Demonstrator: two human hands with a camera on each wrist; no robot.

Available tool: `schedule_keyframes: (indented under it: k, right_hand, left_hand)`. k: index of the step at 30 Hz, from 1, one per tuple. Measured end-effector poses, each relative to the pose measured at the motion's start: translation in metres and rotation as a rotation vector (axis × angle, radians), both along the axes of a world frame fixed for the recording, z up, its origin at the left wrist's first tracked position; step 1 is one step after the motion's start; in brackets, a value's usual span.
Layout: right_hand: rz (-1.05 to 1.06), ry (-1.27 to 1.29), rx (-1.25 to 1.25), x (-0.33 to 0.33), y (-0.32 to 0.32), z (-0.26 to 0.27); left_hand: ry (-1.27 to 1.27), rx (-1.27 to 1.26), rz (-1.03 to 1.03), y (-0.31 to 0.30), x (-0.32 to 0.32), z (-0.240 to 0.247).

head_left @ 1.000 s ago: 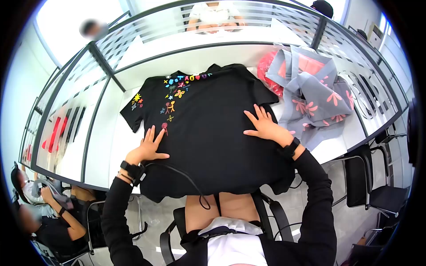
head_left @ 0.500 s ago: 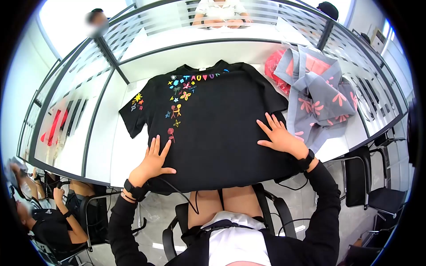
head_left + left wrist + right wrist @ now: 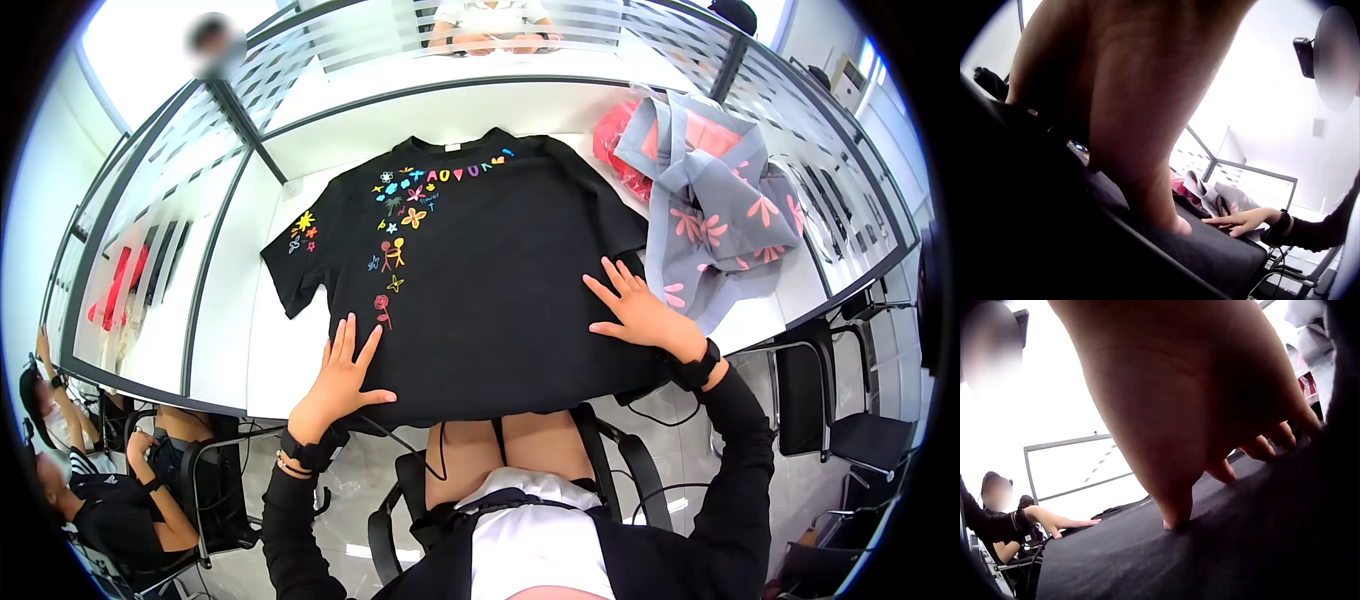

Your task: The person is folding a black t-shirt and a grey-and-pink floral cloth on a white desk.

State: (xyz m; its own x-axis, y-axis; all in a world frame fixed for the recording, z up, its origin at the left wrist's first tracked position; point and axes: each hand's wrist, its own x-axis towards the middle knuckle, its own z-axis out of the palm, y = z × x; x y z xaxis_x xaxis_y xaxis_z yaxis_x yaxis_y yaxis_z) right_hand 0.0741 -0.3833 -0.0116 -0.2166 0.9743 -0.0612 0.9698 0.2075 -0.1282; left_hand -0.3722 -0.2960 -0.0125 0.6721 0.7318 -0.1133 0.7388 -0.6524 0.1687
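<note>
A black T-shirt [image 3: 470, 270] with small coloured drawings near its collar lies spread flat on the white table [image 3: 225, 300], its hem hanging over the near edge. My left hand [image 3: 345, 375] presses flat on the shirt's lower left, fingers straight and spread. On the lower right side my right hand [image 3: 630, 305] lies flat with its fingers fanned out. The left wrist view shows the left hand [image 3: 1147, 144] on the dark cloth [image 3: 1222, 250], with the other hand [image 3: 1241, 220] beyond. In the right wrist view the right hand [image 3: 1197, 425] bears down on the cloth [image 3: 1210, 550].
A grey garment with pink flowers [image 3: 720, 215] lies heaped over red cloth [image 3: 615, 140] at the table's right. Glass partitions [image 3: 200, 140] fence the table's far and left sides. Other people sit beyond them and at the lower left. Black chairs [image 3: 830, 400] stand to the right.
Both hands have slid down the shirt toward the near edge, and the shirt now lies flatter and more spread out, with its collar and left sleeve fully showing.
</note>
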Motion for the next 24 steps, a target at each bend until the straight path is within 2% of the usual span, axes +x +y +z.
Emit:
schedule_keyframes:
  k: [4, 5, 7, 9, 11, 13, 16, 19, 23, 24]
  right_hand:
    - [0.017, 0.195, -0.02, 0.017, 0.01, 0.015]
    - [-0.028, 0.26, 0.138, 0.019, 0.015, 0.019]
    - [-0.214, 0.374, 0.217, 0.035, 0.033, 0.013]
    - [-0.225, 0.501, 0.296, 0.053, 0.051, 0.011]
    - [-0.363, 0.472, 0.354, 0.066, 0.067, 0.011]
    - [-0.289, 0.254, 0.639, 0.078, 0.083, 0.002]
    - [-0.398, 0.071, 0.398, 0.08, 0.093, 0.002]
    - [-0.439, -0.032, -0.071, 0.082, 0.106, 0.005]
    - [-0.434, 0.137, 0.126, 0.092, 0.111, -0.007]
    - [-0.489, 0.093, 0.1, 0.096, 0.116, -0.007]
  left_hand:
    - [-0.031, -0.01, 0.003, -0.003, -0.002, -0.002]
    - [-0.038, -0.011, 0.004, -0.004, -0.003, -0.002]
    - [-0.048, -0.01, 0.003, -0.005, -0.003, -0.003]
    - [-0.053, -0.003, -0.001, -0.006, -0.004, -0.003]
    - [-0.053, -0.014, -0.006, -0.008, -0.005, -0.002]
    - [-0.048, -0.017, -0.005, -0.009, -0.005, 0.0]
    - [-0.043, -0.024, 0.008, -0.012, -0.004, 0.001]
    - [-0.049, -0.026, 0.019, -0.014, -0.004, 0.003]
    - [-0.039, -0.017, 0.023, -0.015, -0.006, 0.002]
    - [-0.037, -0.014, 0.023, -0.015, -0.005, 0.002]
